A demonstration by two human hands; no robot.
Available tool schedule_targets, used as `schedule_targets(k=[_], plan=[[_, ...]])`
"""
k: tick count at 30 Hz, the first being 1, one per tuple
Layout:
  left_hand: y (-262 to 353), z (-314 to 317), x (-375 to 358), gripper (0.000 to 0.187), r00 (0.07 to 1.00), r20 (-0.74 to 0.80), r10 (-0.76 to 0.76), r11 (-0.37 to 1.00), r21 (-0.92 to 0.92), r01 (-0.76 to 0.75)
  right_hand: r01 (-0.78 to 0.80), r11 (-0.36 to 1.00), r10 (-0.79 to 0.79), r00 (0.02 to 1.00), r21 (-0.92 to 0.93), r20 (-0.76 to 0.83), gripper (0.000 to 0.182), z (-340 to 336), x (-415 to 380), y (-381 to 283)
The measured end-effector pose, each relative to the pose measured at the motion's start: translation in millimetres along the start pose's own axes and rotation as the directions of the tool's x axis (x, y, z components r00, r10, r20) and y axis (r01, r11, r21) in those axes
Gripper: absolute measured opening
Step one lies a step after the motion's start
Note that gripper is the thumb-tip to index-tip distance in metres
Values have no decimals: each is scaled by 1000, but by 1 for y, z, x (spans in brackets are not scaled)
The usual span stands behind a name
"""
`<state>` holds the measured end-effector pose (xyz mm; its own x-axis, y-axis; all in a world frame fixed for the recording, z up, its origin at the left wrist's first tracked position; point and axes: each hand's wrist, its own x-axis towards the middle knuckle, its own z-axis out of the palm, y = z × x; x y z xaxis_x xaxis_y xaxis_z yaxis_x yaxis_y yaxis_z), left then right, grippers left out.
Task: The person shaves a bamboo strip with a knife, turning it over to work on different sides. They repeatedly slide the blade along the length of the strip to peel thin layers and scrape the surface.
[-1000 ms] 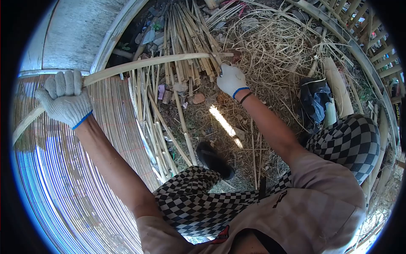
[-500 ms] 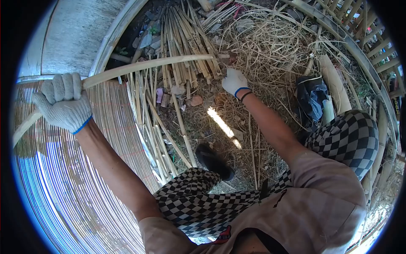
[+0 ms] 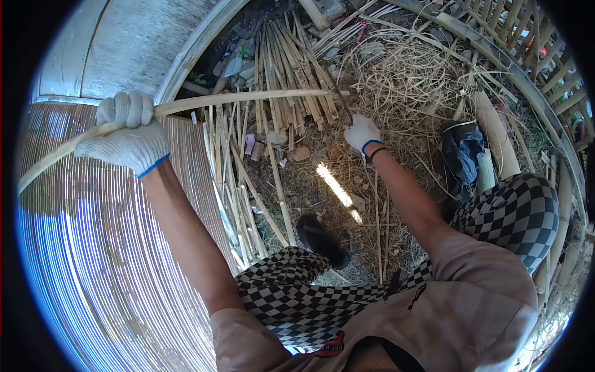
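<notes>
My left hand (image 3: 129, 133), in a pale knit glove with a blue cuff, is closed around a long, curved bamboo strip (image 3: 242, 97). The strip runs from the left edge of the view past the middle. Near its far end, my right hand (image 3: 362, 132), gloved the same way, is closed on a knife. The thin dark knife blade (image 3: 343, 103) points up and left from the fist and crosses the strip near its tip. The knife's handle is hidden in the glove.
Split bamboo sticks (image 3: 288, 68) lie in a bundle ahead, beside a heap of curly shavings (image 3: 403, 77). A slatted bamboo mat (image 3: 93, 248) spreads on the left. At right lie a black plastic bag (image 3: 462, 155) and a broad bamboo piece (image 3: 496, 133). A lattice fence (image 3: 561, 80) stands beyond.
My left hand has shifted right and turned its grip on the bamboo strip. My right hand is slightly lower and further right, and the knife blade now shows at the strip's end.
</notes>
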<state>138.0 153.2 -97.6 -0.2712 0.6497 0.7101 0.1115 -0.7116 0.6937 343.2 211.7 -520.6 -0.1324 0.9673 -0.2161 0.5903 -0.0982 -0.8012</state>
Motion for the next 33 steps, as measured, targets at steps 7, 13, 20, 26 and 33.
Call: schedule_targets(k=[7,13,20,26,33], plan=[[-1,15,-20,78,994,73,79,996,-50,-76,516,839,-479,850,170,-218,17,-45,-76,-128],[13,2,-45,64,886,459,-72,975,-153,158,658,730,-611,750,187,-253,16,-60,-119,-159],[15,-12,-56,59,934,344,-96,964,-202,174,476,879,-473,858,-35,-201,12,-4,-55,-68],[9,-21,-47,56,897,433,-84,933,-282,223,401,904,-393,916,149,-78,19,-36,-102,-114],[14,-9,-53,57,918,383,-104,941,-262,216,407,913,-402,907,13,-125,24,-13,-62,-84]])
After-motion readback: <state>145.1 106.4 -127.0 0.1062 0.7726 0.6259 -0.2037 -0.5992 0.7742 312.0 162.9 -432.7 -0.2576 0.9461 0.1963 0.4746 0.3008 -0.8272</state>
